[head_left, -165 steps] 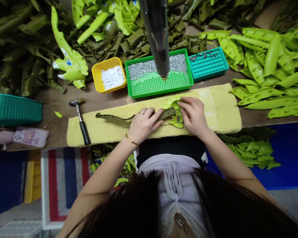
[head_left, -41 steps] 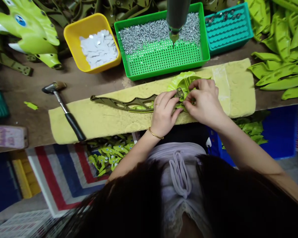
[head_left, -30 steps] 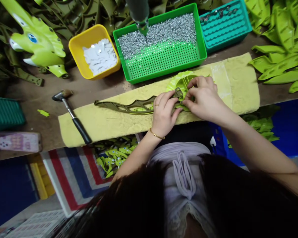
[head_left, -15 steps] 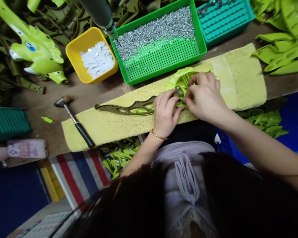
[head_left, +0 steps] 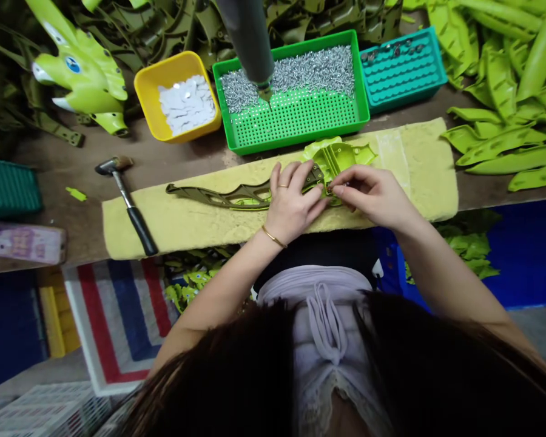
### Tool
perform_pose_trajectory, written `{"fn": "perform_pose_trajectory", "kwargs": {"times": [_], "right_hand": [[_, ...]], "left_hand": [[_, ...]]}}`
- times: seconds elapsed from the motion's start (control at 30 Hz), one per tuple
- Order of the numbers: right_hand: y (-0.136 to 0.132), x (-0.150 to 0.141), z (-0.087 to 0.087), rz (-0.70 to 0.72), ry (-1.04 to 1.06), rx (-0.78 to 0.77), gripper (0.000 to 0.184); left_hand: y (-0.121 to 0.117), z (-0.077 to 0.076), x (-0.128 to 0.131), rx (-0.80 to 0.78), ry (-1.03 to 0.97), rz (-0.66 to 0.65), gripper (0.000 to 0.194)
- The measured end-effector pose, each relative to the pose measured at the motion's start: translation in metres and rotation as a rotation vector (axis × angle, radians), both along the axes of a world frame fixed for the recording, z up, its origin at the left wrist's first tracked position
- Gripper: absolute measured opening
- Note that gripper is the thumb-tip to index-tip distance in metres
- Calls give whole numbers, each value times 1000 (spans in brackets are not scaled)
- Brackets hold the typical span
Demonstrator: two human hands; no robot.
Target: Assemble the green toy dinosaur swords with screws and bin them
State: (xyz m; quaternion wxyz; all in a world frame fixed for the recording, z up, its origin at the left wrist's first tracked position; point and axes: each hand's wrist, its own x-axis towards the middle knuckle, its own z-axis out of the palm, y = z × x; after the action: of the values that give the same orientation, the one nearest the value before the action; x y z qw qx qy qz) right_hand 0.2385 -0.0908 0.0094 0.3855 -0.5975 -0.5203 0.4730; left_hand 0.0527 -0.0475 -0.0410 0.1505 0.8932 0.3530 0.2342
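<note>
On the yellow cloth pad point(head_left: 418, 182) lies a long, curved olive plastic part point(head_left: 213, 197), set against a bright green plastic shell point(head_left: 346, 156). My left hand point(head_left: 293, 203) grips these parts near their joint, fingers over the olive piece and thumb at the near edge. Close by, my right hand point(head_left: 373, 191) has thumb and forefinger pinched together at the shell's inner edge. What sits between those fingertips is too small to name. My left hand hides part of the olive piece.
A screwdriver point(head_left: 250, 48) hangs point down over a green basket of screws point(head_left: 295, 145). Around the pad are a yellow tub of white discs point(head_left: 148, 112), a teal tray point(head_left: 404, 70), a hammer point(head_left: 139, 227), a green dinosaur head point(head_left: 79, 73) and green plastic parts point(head_left: 505, 139).
The camera view has shifted and turned slightly. My right hand has drawn back from over the green shell, uncovering more of its inside, and now pinches near its inner edge. My left hand keeps its hold.
</note>
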Motion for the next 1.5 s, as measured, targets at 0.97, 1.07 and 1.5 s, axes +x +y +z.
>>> {"fn": "perform_pose_trajectory", "kwargs": {"times": [0.97,1.07,1.5], "right_hand": [[-2,2,-36,-185,-653,640,9],[-4,-4,-36,-177,-608,712,4],[-25,8,-46,21,-792,620,9]], "left_hand": [[-3,5,17,-42,-62,128,28],[-5,6,23,-35,-57,185,26],[8,9,5,-155,-38,30,23]]}}
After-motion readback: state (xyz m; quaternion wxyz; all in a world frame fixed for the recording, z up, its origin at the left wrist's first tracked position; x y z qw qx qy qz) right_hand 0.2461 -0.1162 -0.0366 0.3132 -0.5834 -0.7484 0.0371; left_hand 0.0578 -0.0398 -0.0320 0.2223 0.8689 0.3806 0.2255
